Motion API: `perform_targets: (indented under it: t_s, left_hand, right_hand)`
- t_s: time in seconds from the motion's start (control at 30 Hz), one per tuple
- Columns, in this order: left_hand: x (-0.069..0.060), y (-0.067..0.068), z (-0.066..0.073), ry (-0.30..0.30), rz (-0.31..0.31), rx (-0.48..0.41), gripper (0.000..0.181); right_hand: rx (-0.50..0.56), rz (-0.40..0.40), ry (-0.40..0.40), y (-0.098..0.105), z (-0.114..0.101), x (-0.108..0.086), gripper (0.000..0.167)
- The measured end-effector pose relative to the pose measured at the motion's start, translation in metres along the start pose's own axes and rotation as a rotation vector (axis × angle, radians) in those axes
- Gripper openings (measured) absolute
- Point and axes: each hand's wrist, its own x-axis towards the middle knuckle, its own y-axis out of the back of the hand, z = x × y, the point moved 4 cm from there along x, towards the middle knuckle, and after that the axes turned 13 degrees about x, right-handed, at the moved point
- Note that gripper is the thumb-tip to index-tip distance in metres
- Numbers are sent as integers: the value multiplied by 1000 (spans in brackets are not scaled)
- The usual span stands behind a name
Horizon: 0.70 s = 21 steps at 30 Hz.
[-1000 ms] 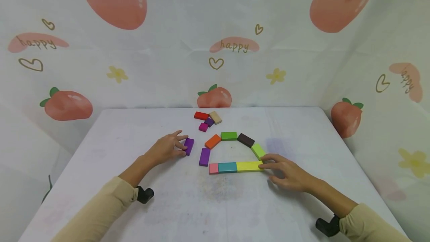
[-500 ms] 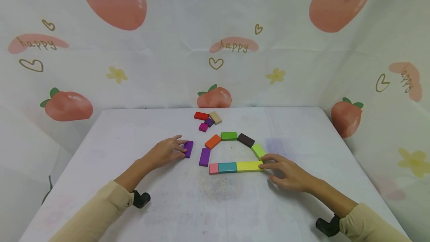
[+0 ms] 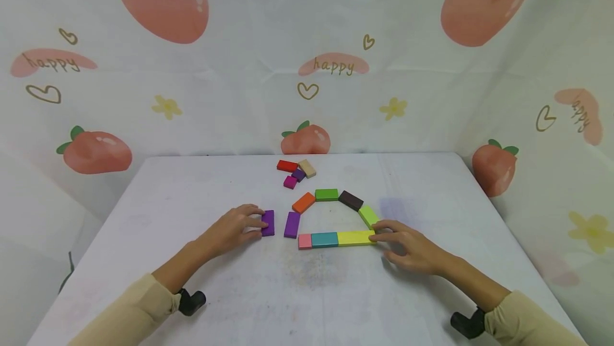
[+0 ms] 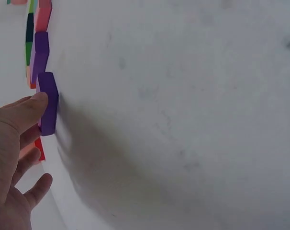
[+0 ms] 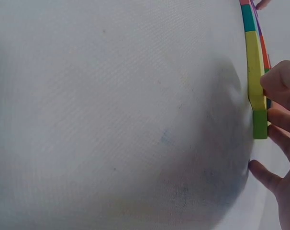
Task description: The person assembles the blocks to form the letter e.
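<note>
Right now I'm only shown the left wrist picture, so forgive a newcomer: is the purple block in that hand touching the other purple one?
Observer: No. From the head view, a gap shows between the held purple block and the other purple one.
Visitor: Oh! And what comes after the pink block?
Observer: A teal block, then a yellow block, continuing the straight row.
Visitor: Where has the other hand got to?
Observer: The right hand is at the yellow block's right end.
</note>
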Motion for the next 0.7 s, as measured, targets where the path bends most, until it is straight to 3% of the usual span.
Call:
perform_targets:
  t_s: [0.43, 0.7]
  left_hand:
    - [-14, -2, 18, -35, 44, 5, 28]
    - [-15, -2, 32, -47, -17, -32, 27]
  right_hand:
    - [3, 10, -1, 0, -1, 0, 38]
    - [3, 9, -4, 0, -1, 0, 38]
